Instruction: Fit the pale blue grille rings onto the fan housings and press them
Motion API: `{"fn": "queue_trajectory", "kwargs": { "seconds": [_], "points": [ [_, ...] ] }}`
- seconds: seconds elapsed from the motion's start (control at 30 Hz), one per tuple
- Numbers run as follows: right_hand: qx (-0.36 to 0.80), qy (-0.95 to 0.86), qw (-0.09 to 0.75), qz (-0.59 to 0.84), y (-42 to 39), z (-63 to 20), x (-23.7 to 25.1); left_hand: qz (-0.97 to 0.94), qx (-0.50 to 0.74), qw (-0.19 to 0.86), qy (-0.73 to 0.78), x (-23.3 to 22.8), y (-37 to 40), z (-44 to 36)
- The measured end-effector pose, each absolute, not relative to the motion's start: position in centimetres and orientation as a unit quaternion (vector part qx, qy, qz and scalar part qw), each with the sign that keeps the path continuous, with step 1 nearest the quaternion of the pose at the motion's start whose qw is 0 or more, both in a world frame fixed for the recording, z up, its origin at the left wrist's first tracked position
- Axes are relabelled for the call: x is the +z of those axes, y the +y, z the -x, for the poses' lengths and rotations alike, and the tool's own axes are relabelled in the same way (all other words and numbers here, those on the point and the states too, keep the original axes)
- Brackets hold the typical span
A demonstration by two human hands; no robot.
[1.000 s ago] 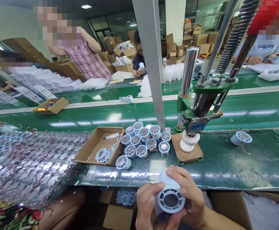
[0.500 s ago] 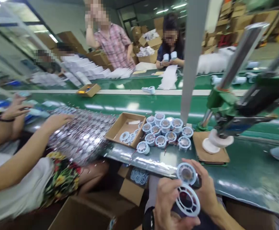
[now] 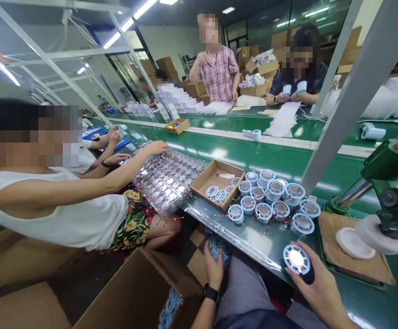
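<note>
In my right hand (image 3: 317, 276) is a round light-blue housing (image 3: 296, 259) with spokes and a shiny silver centre, gripped by its side near the bench's front edge. My left hand (image 3: 214, 269), with a dark watch on its wrist, reaches down into a small cardboard box of light-blue rings (image 3: 219, 246) below the bench edge. Its thumb and fingers are apart, and the fingertips lie partly hidden among the rings. Similar round housings (image 3: 264, 212) with silver discs and thin red wires stand grouped on the bench, some stacked.
A shallow cardboard tray (image 3: 204, 185) holds more rings. To the right stands a green press (image 3: 387, 169) with a white round seat (image 3: 354, 242) on its board. A co-worker's arm (image 3: 117, 180) reaches over wired silver parts (image 3: 171, 178). A large open carton (image 3: 133, 292) is at lower left.
My left hand has gone from beside the right hand down to the box, and the ring it held is no longer seen in it. My right hand keeps the housing. The view has swung left.
</note>
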State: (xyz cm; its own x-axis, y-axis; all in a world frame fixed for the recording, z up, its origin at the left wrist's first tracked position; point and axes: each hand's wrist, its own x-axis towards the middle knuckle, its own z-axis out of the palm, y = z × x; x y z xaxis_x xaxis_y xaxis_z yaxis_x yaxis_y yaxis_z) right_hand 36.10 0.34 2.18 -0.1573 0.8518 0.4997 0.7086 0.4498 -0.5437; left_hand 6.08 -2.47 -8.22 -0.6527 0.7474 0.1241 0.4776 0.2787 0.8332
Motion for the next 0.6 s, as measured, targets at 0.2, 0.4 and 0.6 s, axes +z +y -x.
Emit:
{"fn": "queue_trajectory", "kwargs": {
  "seconds": [0.2, 0.4, 0.6],
  "points": [
    [0.077, -0.778, 0.379, 0.496, 0.6, -37.3, 0.6, -0.463, 0.467, 0.024, 0.753, 1.8, 1.8, -0.8],
    [0.099, -0.784, 0.370, 0.488, 0.7, -37.3, 0.5, -0.653, 0.266, 0.113, 0.700, 10.9, 14.6, 2.5],
    [0.120, -0.771, 0.384, 0.494, -0.2, -37.7, -0.7, -0.674, 0.109, 0.140, 0.717, 13.0, 19.9, 1.7]
  ]
}}
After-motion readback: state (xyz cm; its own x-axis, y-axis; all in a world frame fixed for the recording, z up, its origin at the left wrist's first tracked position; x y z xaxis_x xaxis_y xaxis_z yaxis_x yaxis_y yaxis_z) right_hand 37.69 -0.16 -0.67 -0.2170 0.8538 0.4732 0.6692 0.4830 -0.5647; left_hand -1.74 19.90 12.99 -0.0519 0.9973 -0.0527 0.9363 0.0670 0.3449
